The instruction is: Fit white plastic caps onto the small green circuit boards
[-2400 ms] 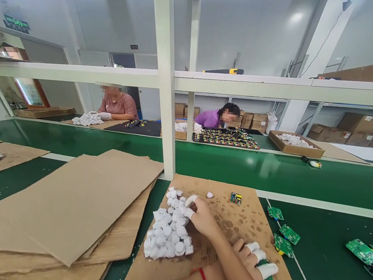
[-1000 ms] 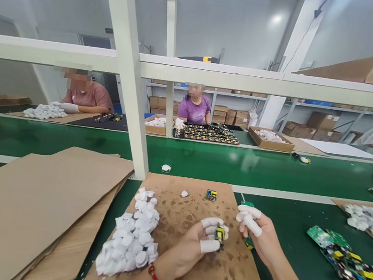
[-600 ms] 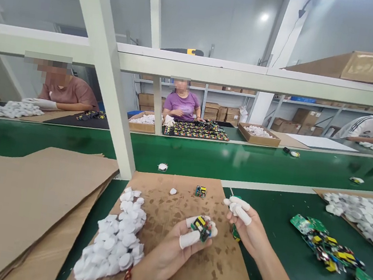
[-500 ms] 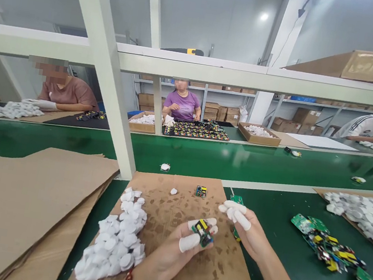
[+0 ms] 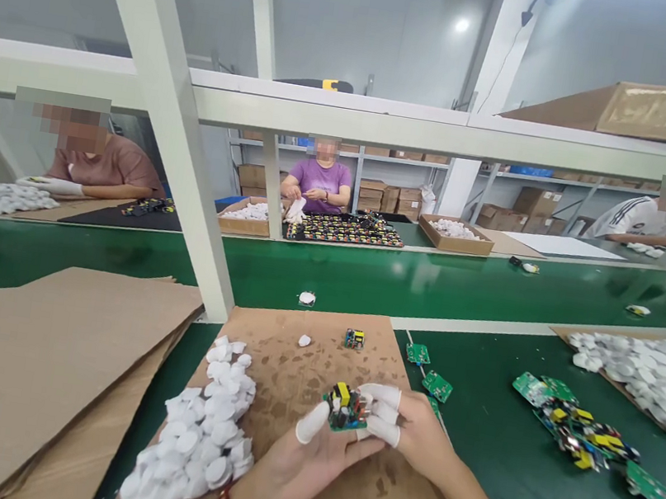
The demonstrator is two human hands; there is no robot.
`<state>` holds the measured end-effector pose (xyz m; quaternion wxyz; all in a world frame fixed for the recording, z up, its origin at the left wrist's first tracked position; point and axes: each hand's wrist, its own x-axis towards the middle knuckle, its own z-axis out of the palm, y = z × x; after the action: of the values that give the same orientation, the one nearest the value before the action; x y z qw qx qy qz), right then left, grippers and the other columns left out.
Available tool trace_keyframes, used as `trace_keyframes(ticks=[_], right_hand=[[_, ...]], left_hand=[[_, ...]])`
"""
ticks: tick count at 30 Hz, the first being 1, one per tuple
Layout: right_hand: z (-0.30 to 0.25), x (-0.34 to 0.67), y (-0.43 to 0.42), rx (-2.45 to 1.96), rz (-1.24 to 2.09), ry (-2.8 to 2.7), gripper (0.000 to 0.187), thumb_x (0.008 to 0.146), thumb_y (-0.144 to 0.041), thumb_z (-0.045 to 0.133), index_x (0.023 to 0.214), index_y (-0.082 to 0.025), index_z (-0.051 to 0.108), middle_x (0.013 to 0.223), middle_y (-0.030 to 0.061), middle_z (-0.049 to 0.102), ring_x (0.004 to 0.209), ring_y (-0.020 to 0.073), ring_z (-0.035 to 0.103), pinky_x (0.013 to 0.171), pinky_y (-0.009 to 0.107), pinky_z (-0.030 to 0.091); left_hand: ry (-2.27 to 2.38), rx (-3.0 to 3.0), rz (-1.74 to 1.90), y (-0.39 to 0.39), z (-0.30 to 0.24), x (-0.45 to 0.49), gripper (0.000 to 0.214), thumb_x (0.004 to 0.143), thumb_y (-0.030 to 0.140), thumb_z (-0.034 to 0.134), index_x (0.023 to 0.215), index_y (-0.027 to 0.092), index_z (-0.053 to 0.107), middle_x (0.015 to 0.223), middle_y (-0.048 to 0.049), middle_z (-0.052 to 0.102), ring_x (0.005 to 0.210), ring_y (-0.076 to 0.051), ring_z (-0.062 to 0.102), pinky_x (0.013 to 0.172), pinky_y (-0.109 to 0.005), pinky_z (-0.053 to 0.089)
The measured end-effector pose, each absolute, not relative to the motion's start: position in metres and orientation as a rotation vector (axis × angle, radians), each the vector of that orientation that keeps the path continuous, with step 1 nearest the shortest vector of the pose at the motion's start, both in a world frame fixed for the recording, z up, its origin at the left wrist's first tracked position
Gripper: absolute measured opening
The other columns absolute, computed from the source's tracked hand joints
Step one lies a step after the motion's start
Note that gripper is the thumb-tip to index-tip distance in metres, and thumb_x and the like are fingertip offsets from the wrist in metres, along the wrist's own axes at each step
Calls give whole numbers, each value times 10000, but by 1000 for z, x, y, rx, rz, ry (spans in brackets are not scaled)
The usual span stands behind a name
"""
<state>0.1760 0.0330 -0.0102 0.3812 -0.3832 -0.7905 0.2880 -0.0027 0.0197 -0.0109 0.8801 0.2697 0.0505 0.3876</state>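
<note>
A small green circuit board with a yellow transformer is held up over the cardboard sheet. My left hand grips it from the left and below, a white finger cot on the thumb. From the right, my right hand, also in finger cots, has its fingertips closed at the board's right edge. Another board lies near the sheet's far end, with a single white piece to its left. A heap of white, roundish pieces covers the sheet's left side.
Several boards lie right of the sheet, and a pile of boards sits farther right. More white pieces are beyond. Flat cardboard is stacked left. A slanting white post stands before the green belt. Co-workers sit across.
My right hand has moved left to the board in my left hand and closed at its edge. The board has turned and shifted slightly left. On the belt, a white-topped piece has slid right.
</note>
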Motion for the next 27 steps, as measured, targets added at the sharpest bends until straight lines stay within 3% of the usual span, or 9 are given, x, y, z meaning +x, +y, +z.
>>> trace_keyframes(ticks=[3,6,12,15,21,24,27], right_hand=[[-6,174,34,-929,720,-2002,243,839,-337,545,1002,-233,692,794,56,703,719,192,628,662,267,474],[-6,176,35,-931,726,-2001,270,841,-348,537,1019,-213,687,775,62,699,702,197,627,626,265,468],[-5,184,36,-892,898,-2035,362,912,-329,398,1228,-228,541,1109,71,641,990,219,600,879,341,446],[-8,184,37,-901,951,-1987,396,912,-296,409,1302,-242,447,1192,68,598,1080,208,561,934,357,421],[-13,177,37,-878,776,-1996,319,875,-281,478,1172,-243,588,1198,73,599,1120,226,536,983,359,385],[-12,176,38,-934,789,-2034,465,817,-300,561,1269,-215,498,1210,98,586,1095,248,548,953,354,411],[-10,177,37,-1020,769,-2042,435,833,-312,519,1251,-189,513,1112,96,638,969,228,608,864,313,463]], left_hand=[[113,546,790,20,-13,-2,442,773,390,581,1135,137,575,1121,-104,626,1100,-255,525,1061,-486,228],[123,541,782,21,-11,-3,382,785,393,562,1052,126,623,1104,-104,635,1069,-249,544,1041,-474,261],[142,545,785,24,-7,-6,458,779,426,554,1101,103,597,1197,-139,581,1171,-282,475,1072,-473,206],[164,526,797,26,-7,-5,415,808,384,524,1112,109,592,1198,-131,584,1169,-279,478,1066,-481,214],[142,530,853,30,-8,-6,398,812,390,510,1101,133,601,1177,-120,597,1140,-271,502,1054,-473,241],[113,571,800,35,-13,-7,422,780,423,546,1073,129,619,1147,-130,616,1117,-263,521,1036,-439,278],[118,542,770,34,-11,-6,396,778,412,551,1043,128,632,1156,-123,615,1087,-248,543,1021,-405,302]])
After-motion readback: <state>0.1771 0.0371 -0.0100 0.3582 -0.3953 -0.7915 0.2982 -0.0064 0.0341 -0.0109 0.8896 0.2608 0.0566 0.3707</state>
